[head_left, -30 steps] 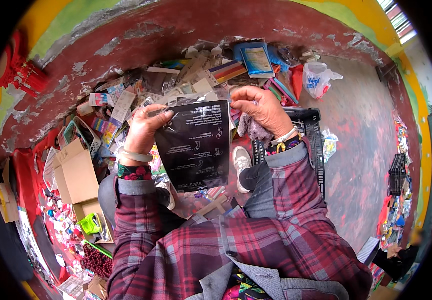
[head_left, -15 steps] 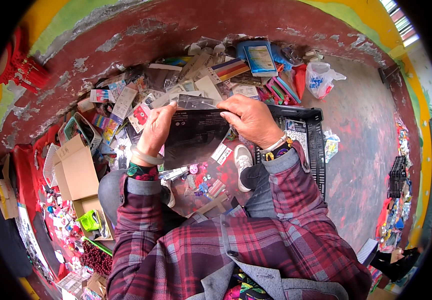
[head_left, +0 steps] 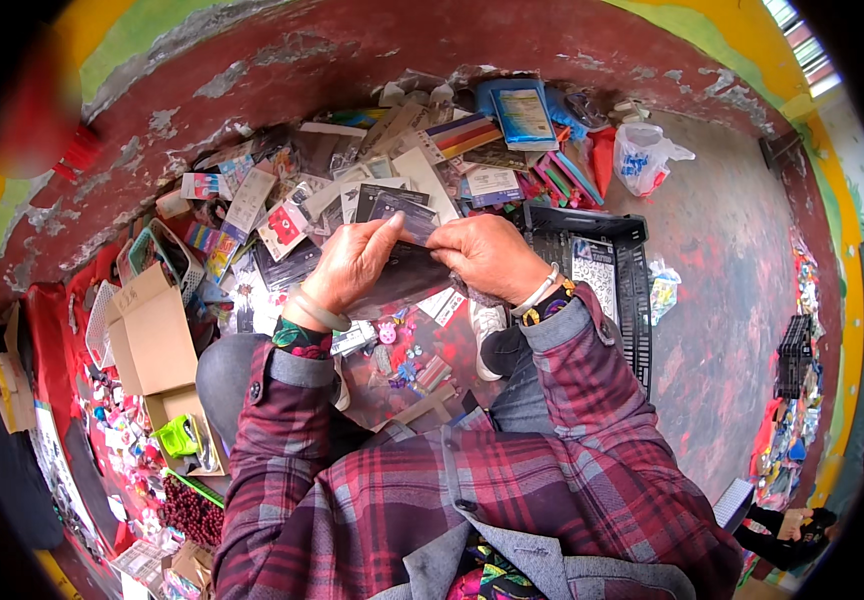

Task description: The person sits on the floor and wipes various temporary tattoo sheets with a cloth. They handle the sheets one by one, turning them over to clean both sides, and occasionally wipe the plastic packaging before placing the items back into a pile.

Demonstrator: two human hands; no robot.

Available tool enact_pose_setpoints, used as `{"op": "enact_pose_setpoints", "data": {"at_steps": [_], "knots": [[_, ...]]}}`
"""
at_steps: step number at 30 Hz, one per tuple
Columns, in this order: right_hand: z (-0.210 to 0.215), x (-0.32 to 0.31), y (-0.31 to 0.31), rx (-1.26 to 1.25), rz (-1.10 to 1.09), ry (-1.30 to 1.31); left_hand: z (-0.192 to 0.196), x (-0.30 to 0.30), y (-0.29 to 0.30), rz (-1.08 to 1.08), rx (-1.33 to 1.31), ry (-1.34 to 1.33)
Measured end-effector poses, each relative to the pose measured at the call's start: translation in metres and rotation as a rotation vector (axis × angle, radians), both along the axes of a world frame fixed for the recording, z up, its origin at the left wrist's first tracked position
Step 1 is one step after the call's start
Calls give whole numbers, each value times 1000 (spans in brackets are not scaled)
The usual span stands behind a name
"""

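Note:
My left hand (head_left: pixel 354 262) and my right hand (head_left: pixel 487 258) are close together over the space between my knees. Both are closed on a dark, flat plastic packet (head_left: pixel 410 272), thumbs and bent fingers pinching its upper edge. Its lower part hangs below my hands, partly hidden by them. Past my fingertips shows a dark card-like piece (head_left: pixel 400 213) with a shiny clear surface; whether it belongs to the packet I cannot tell. Just beyond lies a heap of packaged goods, with a white card with a red picture (head_left: pixel 283 230) left of my left hand.
A black plastic crate (head_left: pixel 635 300) stands right of my right hand, holding a patterned packet. To the left are an open cardboard box (head_left: pixel 157 335) and a white basket (head_left: pixel 100 325). Small colourful pieces (head_left: pixel 407 360) lie between my feet. A white plastic bag (head_left: pixel 644 160) sits near the wall.
My hands have drawn closer together, the left moving right and slightly down. The packet, spread flat between them before, is now gathered and more covered by my hands.

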State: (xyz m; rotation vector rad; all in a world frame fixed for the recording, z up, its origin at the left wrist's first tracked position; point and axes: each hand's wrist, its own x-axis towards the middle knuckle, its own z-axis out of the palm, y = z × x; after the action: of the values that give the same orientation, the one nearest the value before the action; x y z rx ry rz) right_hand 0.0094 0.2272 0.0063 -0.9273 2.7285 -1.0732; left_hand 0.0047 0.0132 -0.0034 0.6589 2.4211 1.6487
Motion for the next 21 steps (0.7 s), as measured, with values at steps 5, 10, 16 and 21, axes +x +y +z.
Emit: {"op": "enact_pose_setpoints", "data": {"at_steps": [5,10,16,21], "knots": [[6,-3,17,-131,-155,-137,1,-11,-26,212,160,212],[27,7,36,-457,-251,-286,29,0,-68,530,449,77],[41,52,57,-689,-353,-252,28,47,-84,664,586,-72],[45,97,69,-905,-386,-356,21,69,-77,427,787,-206]]}}
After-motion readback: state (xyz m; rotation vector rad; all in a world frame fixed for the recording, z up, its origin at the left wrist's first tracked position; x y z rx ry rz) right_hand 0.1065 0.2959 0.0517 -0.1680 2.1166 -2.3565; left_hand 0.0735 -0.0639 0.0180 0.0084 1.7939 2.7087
